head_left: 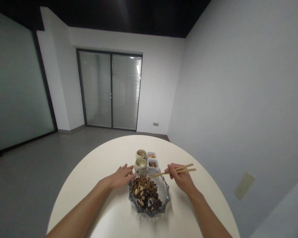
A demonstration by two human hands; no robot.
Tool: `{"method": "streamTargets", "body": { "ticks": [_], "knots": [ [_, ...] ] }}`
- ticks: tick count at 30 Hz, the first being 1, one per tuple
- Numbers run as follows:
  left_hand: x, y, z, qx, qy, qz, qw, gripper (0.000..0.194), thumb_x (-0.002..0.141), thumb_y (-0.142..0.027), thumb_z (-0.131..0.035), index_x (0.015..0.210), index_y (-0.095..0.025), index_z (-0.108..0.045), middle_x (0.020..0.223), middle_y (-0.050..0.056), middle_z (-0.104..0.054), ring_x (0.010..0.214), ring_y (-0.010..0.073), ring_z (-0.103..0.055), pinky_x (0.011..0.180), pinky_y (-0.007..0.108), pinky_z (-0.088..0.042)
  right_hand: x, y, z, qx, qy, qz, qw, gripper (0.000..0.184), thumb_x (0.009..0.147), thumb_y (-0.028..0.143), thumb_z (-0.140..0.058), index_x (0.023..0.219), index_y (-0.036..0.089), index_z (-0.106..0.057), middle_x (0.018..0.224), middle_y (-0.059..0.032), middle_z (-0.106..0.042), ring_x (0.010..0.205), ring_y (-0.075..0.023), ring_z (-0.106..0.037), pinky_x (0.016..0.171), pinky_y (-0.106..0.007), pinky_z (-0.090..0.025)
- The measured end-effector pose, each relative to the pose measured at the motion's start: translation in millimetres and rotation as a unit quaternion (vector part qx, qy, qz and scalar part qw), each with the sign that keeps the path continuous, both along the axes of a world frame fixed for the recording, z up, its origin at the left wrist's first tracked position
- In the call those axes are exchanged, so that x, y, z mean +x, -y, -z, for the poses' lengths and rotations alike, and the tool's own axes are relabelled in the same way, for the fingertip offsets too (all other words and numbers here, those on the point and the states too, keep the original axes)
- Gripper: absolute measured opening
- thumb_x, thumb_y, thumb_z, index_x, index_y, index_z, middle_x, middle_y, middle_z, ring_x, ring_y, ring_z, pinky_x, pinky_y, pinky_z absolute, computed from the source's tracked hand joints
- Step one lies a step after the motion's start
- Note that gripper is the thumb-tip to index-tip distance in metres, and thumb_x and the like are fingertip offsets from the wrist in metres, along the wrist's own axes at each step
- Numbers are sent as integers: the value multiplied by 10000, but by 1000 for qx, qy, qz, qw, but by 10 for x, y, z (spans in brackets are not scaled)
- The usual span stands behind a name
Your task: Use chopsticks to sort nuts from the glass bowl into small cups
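My right hand grips a pair of wooden chopsticks, their tips over the back part of a clear glass bowl with a scalloped rim. Inside the bowl lie dark sunflower seeds, several pale-shelled nuts and some small dark pieces. Whether the tips hold anything is too small to tell. My left hand is spread flat, its fingers by the bowl's left rim. Behind the bowl stand a pale green cup and a white dish with dark seeds in it.
Farther back on the round white table are a second greenish cup with pale nuts and a white dish with light pieces. A grey-white wall runs along the right. Glass doors stand beyond the table.
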State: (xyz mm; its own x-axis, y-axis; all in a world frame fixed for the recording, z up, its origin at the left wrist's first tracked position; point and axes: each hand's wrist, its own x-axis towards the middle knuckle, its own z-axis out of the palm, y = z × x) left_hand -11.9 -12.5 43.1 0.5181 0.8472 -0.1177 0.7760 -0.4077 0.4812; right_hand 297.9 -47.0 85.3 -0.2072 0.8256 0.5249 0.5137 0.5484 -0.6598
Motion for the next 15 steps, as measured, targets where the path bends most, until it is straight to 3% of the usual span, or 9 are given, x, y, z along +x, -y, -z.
{"method": "streamTargets", "body": {
  "ticks": [15],
  "knots": [
    [-19, -17, 35, -2, 1, -3, 1000, 647, 947, -688, -191, 1206, -238, -577, 1543, 55, -207, 1412, 351, -37, 1105, 567, -42, 54, -67, 47, 13, -8, -2, 1000, 479, 940, 477, -435, 681, 176, -702, 512, -1, -526, 505, -136, -497, 480, -236, -364]
  ]
}}
